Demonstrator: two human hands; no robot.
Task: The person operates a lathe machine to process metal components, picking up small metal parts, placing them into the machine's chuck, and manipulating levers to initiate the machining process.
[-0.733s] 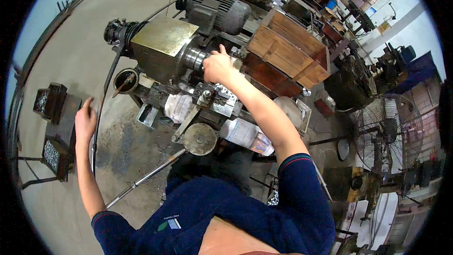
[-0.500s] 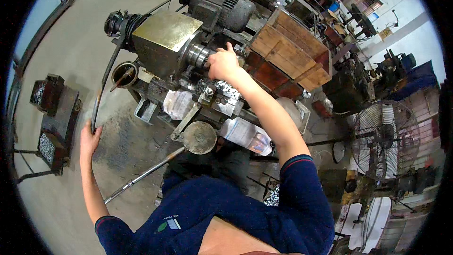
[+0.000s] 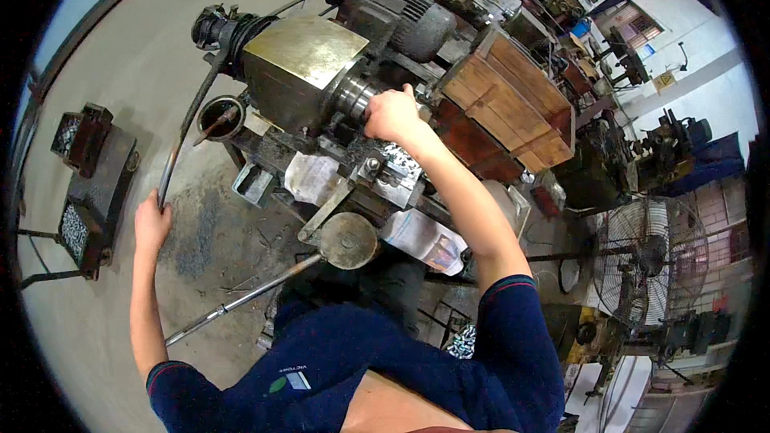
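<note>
The headstock, a dark box with a bright brassy top, stands in front of the person. The lever, a long dark bar with a bare metal lower end, slants from the headstock's left end down toward the person. The left hand is well apart from the headstock, to its near left, fingers closed around the lever's lower end. The bar runs up and out from the top of that fist, the thumb lying on its right side.

The chuck, a shiny ringed cylinder, sticks out of the headstock's right face. The right hand is at the chuck's outer end, its knuckles bent toward it and one digit raised away from the rest. The chuck's ringed side lies just left of these fingers; the hand itself hides its end, so whether the fingertips are pinched together or clamped on something cannot be told.

Beyond the headstock sits the ribbed motor; to its right, a wooden crate. A cup is just beside its near left corner. On its near side are the tool post and a pale sheet.
</note>
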